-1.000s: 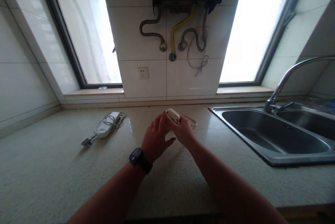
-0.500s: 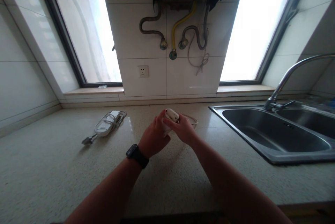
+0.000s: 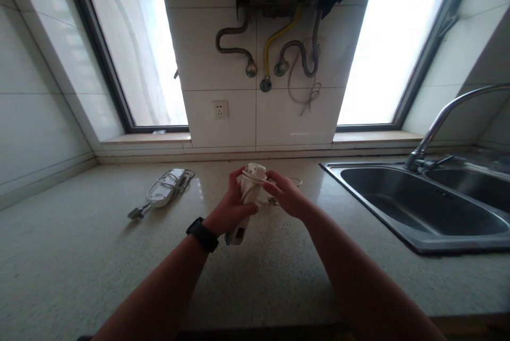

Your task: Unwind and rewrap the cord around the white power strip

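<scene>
A white power strip (image 3: 247, 192) is held up over the counter, tilted, with a dark switch near its lower end. My left hand (image 3: 234, 204) is closed round its body, thumb across the front. White cord (image 3: 253, 177) loops across the strip's upper part. My right hand (image 3: 287, 195) pinches this cord at the strip's right side. More cord and what seems to be the plug hang or lie behind my right fingers, partly hidden. On the counter to the left lies a second white power strip (image 3: 162, 192), its cord wound round it and its grey plug (image 3: 138, 212) sticking out.
The speckled counter (image 3: 95, 256) runs along a tiled wall. A steel double sink (image 3: 414, 203) with a tall tap (image 3: 432, 128) is set in at the right. Pipes (image 3: 266, 49) hang beneath a wall heater, and a socket (image 3: 220, 109) sits on the wall.
The held power strip has turned, so its long front and switch now show. My left hand has shifted its hold lower, and my right hand has moved slightly right with the cord.
</scene>
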The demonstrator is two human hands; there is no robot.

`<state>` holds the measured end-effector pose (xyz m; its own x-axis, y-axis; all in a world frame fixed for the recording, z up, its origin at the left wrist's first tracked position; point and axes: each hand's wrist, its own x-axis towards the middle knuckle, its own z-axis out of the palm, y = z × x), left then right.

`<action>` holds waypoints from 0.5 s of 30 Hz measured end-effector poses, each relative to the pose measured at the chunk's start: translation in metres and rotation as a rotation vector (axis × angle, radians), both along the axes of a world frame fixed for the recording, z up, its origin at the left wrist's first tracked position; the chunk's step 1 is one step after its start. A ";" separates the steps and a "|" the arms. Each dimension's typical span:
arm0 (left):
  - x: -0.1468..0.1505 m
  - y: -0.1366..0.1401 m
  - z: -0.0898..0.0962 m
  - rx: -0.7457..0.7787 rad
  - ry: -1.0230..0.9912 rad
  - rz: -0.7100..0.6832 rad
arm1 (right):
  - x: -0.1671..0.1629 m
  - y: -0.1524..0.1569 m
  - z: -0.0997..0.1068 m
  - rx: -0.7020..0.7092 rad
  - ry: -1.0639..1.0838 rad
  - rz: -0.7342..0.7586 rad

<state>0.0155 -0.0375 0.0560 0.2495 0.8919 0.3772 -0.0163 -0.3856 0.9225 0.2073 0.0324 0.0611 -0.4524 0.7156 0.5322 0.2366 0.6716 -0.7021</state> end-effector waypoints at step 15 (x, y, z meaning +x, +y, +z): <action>0.013 -0.017 -0.001 -0.240 -0.343 -0.408 | -0.001 -0.004 0.002 -0.315 0.401 0.503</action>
